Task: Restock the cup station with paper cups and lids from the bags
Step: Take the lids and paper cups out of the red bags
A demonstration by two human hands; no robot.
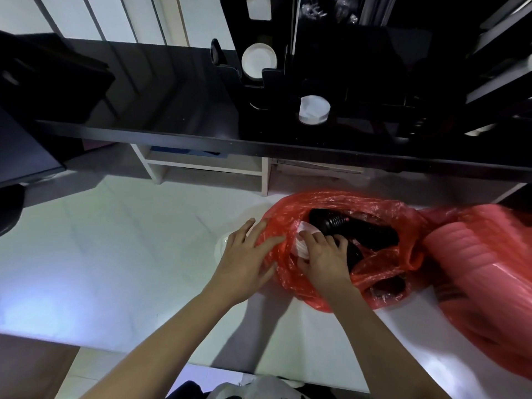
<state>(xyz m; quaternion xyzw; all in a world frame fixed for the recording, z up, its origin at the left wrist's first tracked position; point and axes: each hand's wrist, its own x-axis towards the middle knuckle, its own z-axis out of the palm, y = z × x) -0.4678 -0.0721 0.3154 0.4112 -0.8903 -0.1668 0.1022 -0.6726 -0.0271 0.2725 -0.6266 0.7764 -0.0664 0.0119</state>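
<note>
An open red plastic bag (383, 214) lies on the white floor and holds stacks of black lids (357, 228) and white lids (302, 246). My right hand (325, 254) is inside the bag's mouth, fingers curled over the white lids. My left hand (244, 257) rests flat on the bag's left edge with its fingers spread. A second red bag (475, 254) of stacked cups lies to the right. The black cup station (288, 90) stands on the dark counter above, with white cups (259, 60) and white lids (313, 109) showing in its round openings.
The black counter edge (201, 139) runs across the view above the floor. A white shelf unit (207, 165) sits under it. A white lid stack (221, 243) lies on the floor behind my left hand. Another white bag (259, 390) lies at the bottom edge.
</note>
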